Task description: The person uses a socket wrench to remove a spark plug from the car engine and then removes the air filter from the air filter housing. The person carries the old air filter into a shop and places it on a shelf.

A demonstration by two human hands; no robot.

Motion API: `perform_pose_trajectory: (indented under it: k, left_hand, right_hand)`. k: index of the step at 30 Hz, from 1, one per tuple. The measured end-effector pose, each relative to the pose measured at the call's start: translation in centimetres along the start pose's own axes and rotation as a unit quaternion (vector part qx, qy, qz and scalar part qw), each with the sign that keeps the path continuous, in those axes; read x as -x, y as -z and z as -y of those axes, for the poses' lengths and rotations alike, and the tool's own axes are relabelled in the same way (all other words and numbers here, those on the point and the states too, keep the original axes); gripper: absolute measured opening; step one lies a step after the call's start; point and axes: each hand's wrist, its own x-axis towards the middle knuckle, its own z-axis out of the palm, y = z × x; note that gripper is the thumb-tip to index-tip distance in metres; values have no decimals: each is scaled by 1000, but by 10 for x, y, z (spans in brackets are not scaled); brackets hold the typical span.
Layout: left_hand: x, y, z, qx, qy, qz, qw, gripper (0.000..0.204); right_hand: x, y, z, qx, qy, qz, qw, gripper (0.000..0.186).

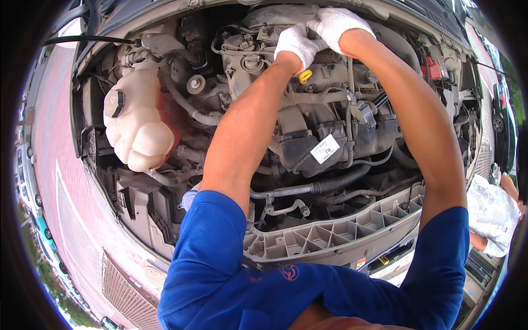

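Note:
Both of my hands wear white cloth gloves and reach to the far side of a dusty car engine. My left hand is closed near the pipes and fittings at the top of the engine, left of my right hand. My right hand is curled beside it over a large grey duct. Their fingertips meet there, and what they grip is hidden. A yellow dipstick ring sits just below my left hand. A white label lies on the black plastic parts nearer me.
A translucent coolant tank stands at the left of the bay. The ribbed front crossmember runs before my body. A person in a white patterned shirt is at the right edge. Parked cars and pink paving show outside the bay.

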Motion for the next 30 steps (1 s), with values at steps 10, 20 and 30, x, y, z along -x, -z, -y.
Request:
perform_pose_trajectory:
  k: [10, 20, 30]
  left_hand:
    - [0, 0, 1, -1, 31, 10, 999, 49]
    - [-7, -5, 10, 47, 38, 36, 997, 29]
    - [-11, 2, 11, 133, 74, 105, 983, 26]
  right_hand:
    - [26, 21, 13, 30, 8, -10, 999, 39]
    - [9, 7, 3, -6, 3, 3, 1000, 29]
    - [4, -7, -8, -31, 2, -33, 999, 24]
